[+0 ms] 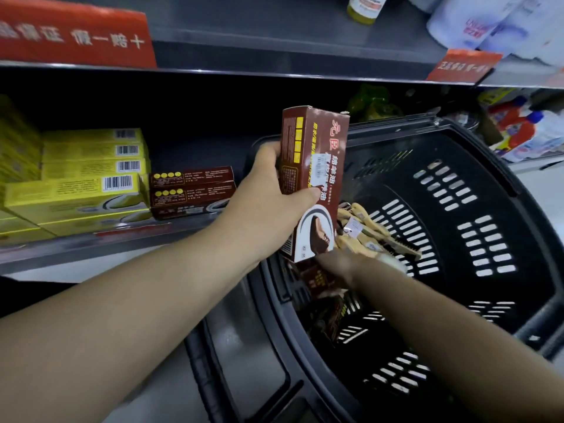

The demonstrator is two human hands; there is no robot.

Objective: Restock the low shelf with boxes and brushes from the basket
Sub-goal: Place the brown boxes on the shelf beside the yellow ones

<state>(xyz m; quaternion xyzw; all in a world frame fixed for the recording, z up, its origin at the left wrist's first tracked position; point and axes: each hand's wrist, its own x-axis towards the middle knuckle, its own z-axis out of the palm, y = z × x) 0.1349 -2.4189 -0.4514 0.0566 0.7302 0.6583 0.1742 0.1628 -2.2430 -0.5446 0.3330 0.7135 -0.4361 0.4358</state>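
Observation:
My left hand (274, 190) grips a brown box (314, 166) and holds it upright above the left rim of the black basket (476, 166), just right of the low shelf (91, 244). Two brown boxes (192, 192) lie stacked on that shelf. My right hand (345, 265) reaches into the basket, blurred, with its fingers at another brown box (317, 280); whether it grips the box I cannot tell. A further brown box (328, 320) lies lower in the basket. Several wooden brushes (366, 230) are piled behind my right hand.
Stacks of yellow boxes (91, 175) fill the shelf's left part, touching the brown ones. An upper shelf (274, 61) with red signs overhangs. Bottles and packets (525, 132) stand on the shelf behind the basket at right.

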